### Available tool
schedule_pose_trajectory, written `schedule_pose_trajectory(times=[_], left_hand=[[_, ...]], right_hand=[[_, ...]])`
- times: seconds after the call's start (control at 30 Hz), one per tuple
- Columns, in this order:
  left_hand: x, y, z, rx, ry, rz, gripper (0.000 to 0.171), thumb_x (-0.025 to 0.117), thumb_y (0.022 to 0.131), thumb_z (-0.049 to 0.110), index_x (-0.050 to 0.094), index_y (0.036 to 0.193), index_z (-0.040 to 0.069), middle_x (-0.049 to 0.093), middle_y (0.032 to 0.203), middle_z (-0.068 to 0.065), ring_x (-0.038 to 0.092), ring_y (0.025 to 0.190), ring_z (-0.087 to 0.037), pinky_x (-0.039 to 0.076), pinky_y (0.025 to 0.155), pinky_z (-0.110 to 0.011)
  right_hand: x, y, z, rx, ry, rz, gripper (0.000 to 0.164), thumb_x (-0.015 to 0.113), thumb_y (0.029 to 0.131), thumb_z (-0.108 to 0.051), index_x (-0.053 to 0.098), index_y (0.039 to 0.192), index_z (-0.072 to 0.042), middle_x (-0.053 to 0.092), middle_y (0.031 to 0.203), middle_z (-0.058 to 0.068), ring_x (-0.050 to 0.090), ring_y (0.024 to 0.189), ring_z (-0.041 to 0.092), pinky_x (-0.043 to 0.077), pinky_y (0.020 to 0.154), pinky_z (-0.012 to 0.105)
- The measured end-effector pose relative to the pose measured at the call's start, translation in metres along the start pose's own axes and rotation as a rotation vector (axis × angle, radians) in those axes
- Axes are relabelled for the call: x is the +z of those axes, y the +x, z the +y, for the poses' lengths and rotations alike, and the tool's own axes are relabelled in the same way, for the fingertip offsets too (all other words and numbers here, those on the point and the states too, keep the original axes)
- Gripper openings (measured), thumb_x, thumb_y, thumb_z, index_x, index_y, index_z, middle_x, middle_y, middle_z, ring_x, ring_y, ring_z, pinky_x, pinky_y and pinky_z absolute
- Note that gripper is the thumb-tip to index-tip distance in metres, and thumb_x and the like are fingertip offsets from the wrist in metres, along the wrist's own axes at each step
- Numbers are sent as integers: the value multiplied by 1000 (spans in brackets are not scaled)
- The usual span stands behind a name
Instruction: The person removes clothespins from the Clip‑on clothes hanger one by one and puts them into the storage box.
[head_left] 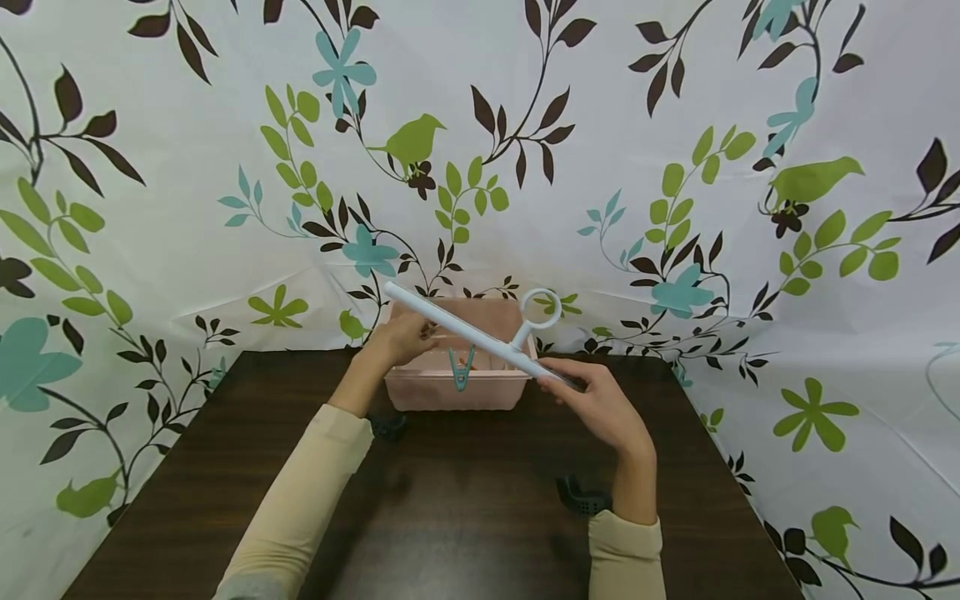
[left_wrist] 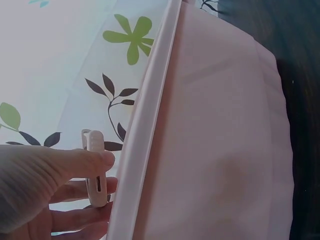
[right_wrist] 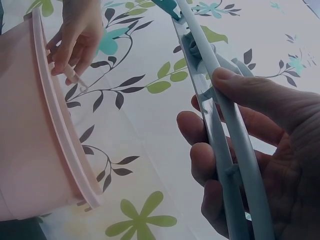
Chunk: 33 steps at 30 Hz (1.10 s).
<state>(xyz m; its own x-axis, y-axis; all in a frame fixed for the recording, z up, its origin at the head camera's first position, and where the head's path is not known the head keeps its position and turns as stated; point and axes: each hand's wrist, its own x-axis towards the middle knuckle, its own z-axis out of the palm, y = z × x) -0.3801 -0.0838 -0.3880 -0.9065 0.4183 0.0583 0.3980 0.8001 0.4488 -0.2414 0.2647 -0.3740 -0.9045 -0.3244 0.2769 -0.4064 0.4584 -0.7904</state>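
My right hand point(head_left: 596, 400) grips one end of a pale blue clip hanger point(head_left: 457, 325), held at a slant above a pink plastic bin point(head_left: 456, 393). The hanger has a ring point(head_left: 542, 308) on its bar, and a teal clip point(head_left: 461, 371) hangs from it. In the right wrist view, thumb and fingers wrap the hanger's doubled bar point(right_wrist: 235, 135). Over the left part of the bin, my left hand point(head_left: 405, 339) pinches a small pale pink clip point(left_wrist: 96, 170) between thumb and fingers, seen clearly in the left wrist view. The hanger partly hides the bin's inside.
The bin stands at the back of a dark brown wooden table point(head_left: 465, 517). Small orange pieces show inside it, too small to tell. Behind the table hangs a white sheet point(head_left: 480, 250) with leaves, birds and flowers. A black wrist mount point(head_left: 583, 497) sits by the right wrist.
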Motion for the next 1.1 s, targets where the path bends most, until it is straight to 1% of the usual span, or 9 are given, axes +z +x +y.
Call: schedule_pose_trajectory(times=[0.1, 0.2, 0.27, 0.37, 0.5, 0.6, 0.77, 0.93, 1.1], left_hand=[[0, 0, -1, 13, -12, 9, 25, 67, 109, 25, 66, 123, 5, 72, 111, -16, 68, 94, -29, 54, 82, -48], [-1, -2, -1, 14, -21, 27, 32, 68, 108, 28, 68, 131, 5, 74, 125, -18, 72, 109, -34, 57, 92, -54], [-2, -3, -1, 10, -22, 30, 36, 68, 108, 29, 68, 134, 5, 73, 129, -18, 71, 116, -37, 57, 96, -58], [-2, -4, -1, 0, -13, 31, 39, 68, 108, 30, 67, 137, 4, 73, 131, -18, 71, 120, -38, 56, 100, -60], [-2, -4, -2, 1, -2, 32, 40, 68, 108, 30, 67, 137, 3, 74, 129, -18, 72, 118, -37, 56, 99, -59], [-2, -5, -1, 10, -8, 39, 39, 68, 108, 30, 68, 135, 3, 75, 126, -18, 73, 113, -37, 57, 95, -58], [-2, -6, -2, 3, -4, 55, 31, 69, 107, 33, 70, 126, 8, 77, 120, -14, 74, 104, -32, 59, 88, -54], [-2, -7, -2, -13, 25, 60, 28, 69, 108, 32, 71, 121, 8, 76, 120, -13, 74, 99, -30, 59, 86, -51], [-1, -8, 0, -39, 44, 56, 27, 67, 108, 35, 71, 120, 10, 76, 121, -11, 73, 99, -28, 58, 86, -52]], right_hand=[[0, 1, 0, 3, -3, 3, 35, 71, 107, -27, 74, 140, -16, 81, 107, 4, 70, 90, 18, 61, 81, 38], [0, 1, -1, 7, -5, 6, 34, 72, 106, -27, 74, 139, -16, 80, 106, 4, 70, 90, 19, 61, 82, 42], [1, 1, -1, 10, -8, 9, 34, 72, 106, -28, 75, 138, -17, 80, 105, 4, 71, 90, 20, 61, 82, 41], [1, 0, -2, 10, -8, 13, 34, 73, 105, -28, 75, 138, -17, 79, 104, 4, 71, 92, 28, 60, 81, 38], [1, 0, -3, 11, -18, 19, 35, 74, 105, -29, 75, 137, -17, 78, 101, 4, 70, 91, 34, 57, 79, 32], [1, 0, -3, 17, -20, 19, 35, 74, 105, -30, 75, 137, -18, 78, 100, 4, 69, 90, 30, 57, 78, 31], [1, 0, -2, 27, -24, 15, 35, 74, 105, -31, 75, 137, -19, 77, 100, 4, 67, 89, 24, 56, 77, 31], [1, 0, -2, 32, -27, 14, 35, 73, 105, -31, 75, 137, -19, 76, 99, 4, 67, 88, 23, 55, 76, 31], [1, -1, -3, 29, -26, 12, 35, 73, 105, -30, 75, 138, -18, 76, 99, 4, 66, 88, 23, 54, 75, 31]])
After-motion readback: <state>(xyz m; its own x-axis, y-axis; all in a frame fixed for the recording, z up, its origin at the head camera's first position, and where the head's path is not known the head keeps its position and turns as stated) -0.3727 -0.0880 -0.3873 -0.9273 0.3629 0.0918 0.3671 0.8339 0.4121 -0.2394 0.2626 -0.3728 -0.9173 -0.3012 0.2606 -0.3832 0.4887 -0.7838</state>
